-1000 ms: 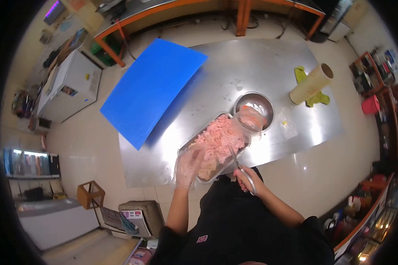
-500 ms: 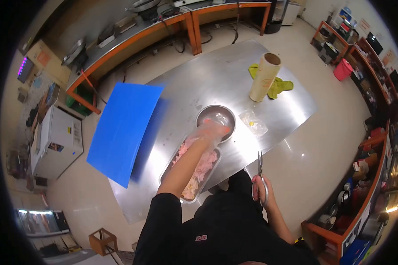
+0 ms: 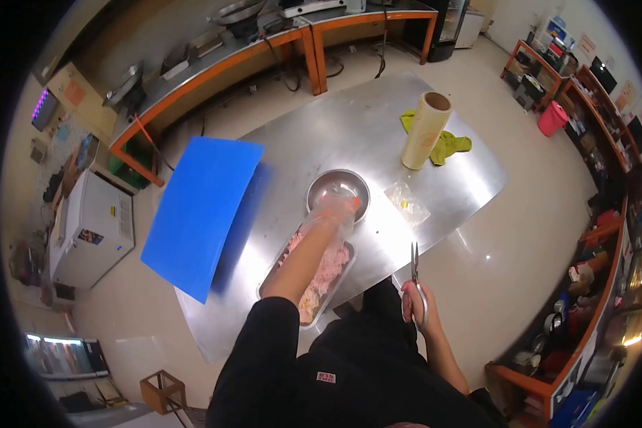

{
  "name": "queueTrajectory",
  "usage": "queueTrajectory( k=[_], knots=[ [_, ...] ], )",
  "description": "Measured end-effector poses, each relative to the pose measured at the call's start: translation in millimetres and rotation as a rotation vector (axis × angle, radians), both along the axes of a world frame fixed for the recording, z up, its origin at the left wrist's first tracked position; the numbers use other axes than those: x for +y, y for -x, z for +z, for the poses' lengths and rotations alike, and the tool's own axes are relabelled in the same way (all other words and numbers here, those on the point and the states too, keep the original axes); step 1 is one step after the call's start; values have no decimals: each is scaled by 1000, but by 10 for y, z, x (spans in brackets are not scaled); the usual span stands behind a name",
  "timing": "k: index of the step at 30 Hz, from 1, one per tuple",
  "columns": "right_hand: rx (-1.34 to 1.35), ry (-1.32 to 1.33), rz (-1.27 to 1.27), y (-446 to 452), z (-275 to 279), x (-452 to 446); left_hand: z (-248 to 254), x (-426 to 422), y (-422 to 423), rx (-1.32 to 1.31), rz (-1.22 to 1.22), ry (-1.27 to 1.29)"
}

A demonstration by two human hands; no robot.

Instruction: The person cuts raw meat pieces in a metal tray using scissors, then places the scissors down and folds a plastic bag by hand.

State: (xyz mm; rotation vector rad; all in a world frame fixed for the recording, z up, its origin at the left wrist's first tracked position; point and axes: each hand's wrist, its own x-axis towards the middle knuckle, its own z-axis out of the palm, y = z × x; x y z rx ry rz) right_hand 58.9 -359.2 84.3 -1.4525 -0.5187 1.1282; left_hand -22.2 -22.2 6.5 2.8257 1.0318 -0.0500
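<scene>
Steel bench (image 3: 285, 146): tray (image 3: 339, 285) of pink, meat-like pieces (image 3: 328, 274) near the front edge, metal bowl (image 3: 335, 181) just beyond. My gloved left hand (image 3: 339, 208) is at the bowl; finger spread and any grip I cannot tell. My right hand (image 3: 411, 303) is closed round scissors (image 3: 416, 269).

With the metal bowl (image 3: 358, 187) as the dial's centre, a hand can pass over the steel table (image 3: 321, 132) at 11 to 1 o'clock. The blue board (image 3: 200, 214) bars 9, leaving a strip beside the bowl. The tall film roll (image 3: 426, 134) and green cloth (image 3: 452, 148) block 2; a low plastic bag (image 3: 399, 195) lies at 3. The left forearm (image 3: 307, 264) crosses the tray (image 3: 337, 287) at 6 to 7; scissors (image 3: 415, 267) stand between 4 and 5.
</scene>
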Motion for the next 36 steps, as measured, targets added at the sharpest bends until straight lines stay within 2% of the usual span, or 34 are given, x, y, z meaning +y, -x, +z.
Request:
queueTrajectory(
  k=[8, 15, 17, 19, 21, 24, 27, 30, 32, 36],
  knots=[
    [-45, 92, 41, 23, 168, 98, 169, 158, -3, 165, -118, 236],
    [-42, 154, 74, -2, 120, 183, 440, 116, 26, 192, -194, 247],
    [-78, 157, 124, 22, 134, 250, 256, 266, 328, -212, -382, 379],
    [-77, 164, 146, 47, 117, 315, 293, 223, 730, -403, -425, 417],
    [-35, 164, 168, 51, 118, 401, 759, -15, 1105, -378, -327, 345],
    [34, 114, 248, 167, 85, 554, 1366, -337, 1483, -616, -27, 564],
    [-14, 54, 479, 361, 95, 760, 1255, -748, 1850, -952, 474, 1002],
    [-21, 35, 691, 635, 57, 933, 924, -1144, 2076, -1276, 512, 1000],
    [-94, 19, 827, 811, 19, 1057, 727, -1336, 2204, -1349, 539, 941],
    [-119, 228, 923, 1044, 71, 1238, 718, -1610, 2358, -1720, 704, 864]
  ],
)
